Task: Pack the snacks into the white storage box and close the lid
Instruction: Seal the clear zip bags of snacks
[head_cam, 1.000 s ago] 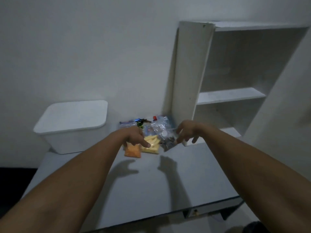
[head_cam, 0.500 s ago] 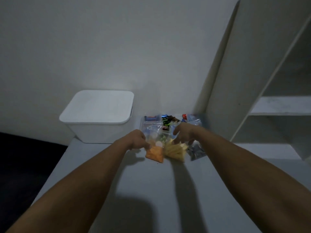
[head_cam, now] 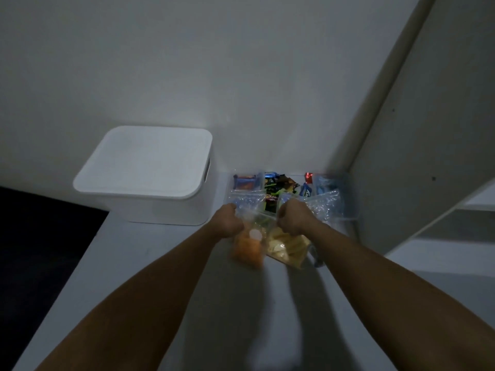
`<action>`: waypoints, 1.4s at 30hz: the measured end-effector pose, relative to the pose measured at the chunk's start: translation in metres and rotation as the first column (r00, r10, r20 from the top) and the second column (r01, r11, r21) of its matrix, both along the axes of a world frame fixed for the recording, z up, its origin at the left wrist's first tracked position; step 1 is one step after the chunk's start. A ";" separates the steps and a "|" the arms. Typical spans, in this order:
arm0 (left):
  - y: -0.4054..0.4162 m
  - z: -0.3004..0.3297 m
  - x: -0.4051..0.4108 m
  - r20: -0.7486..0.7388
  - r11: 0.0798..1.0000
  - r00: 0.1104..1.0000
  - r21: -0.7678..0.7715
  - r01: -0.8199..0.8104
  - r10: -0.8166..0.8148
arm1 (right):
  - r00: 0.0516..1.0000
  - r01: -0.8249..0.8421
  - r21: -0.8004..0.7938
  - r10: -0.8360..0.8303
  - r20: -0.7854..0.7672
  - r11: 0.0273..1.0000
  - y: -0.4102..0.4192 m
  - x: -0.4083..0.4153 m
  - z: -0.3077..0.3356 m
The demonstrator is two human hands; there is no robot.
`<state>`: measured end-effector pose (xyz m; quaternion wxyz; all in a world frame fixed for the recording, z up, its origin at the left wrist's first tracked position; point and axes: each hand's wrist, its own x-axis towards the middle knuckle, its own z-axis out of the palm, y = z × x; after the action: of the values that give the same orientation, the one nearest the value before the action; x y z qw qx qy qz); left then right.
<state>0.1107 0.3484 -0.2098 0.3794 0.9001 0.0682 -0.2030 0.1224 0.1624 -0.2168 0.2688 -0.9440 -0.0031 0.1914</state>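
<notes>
The white storage box (head_cam: 166,210) stands at the back left of the table with its lid (head_cam: 144,164) on. To its right lie several snacks: clear bags and coloured wrappers (head_cam: 278,187) against the wall. My left hand (head_cam: 227,219) grips the top of a clear bag of orange snacks (head_cam: 246,249), which looks blurred. My right hand (head_cam: 290,216) grips the top of a clear bag of yellow snacks (head_cam: 288,247). Both bags hang close together just above the table.
The grey table (head_cam: 214,303) runs toward me; its left edge drops to a dark floor (head_cam: 32,236). A white shelf unit (head_cam: 428,129) rises at the right, close to the snack pile. A wall (head_cam: 214,76) stands behind everything.
The view swung left and closer to the box. My right hand left the clear bag at the right and took the yellow bag. Both bags are now lifted.
</notes>
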 end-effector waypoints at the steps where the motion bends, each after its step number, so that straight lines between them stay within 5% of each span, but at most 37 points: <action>1: 0.000 -0.001 0.001 -0.005 1.000 1.000 -0.022 -0.010 0.010 | 1.000 0.009 0.016 -0.009 0.016 1.000 0.000 0.001 -0.003; 17: 0.051 -0.025 -0.018 0.085 0.899 0.945 -0.345 -0.270 0.316 | 0.985 0.133 0.136 -0.147 0.094 0.982 0.021 -0.037 0.002; 31: 0.076 -0.022 -0.045 0.223 0.871 0.961 -0.490 -0.033 0.162 | 0.932 0.132 0.150 -0.174 0.317 0.980 0.054 -0.072 0.020; 42: 0.090 -0.006 -0.039 0.389 0.918 0.899 -0.396 -0.034 0.201 | 0.879 0.143 0.216 -0.225 0.420 0.966 0.063 -0.082 0.034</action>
<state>0.0720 0.4380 -0.2158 0.5636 0.8260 -0.0008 0.0108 0.0407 0.2251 -0.1832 0.3615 -0.9307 0.0090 -0.0551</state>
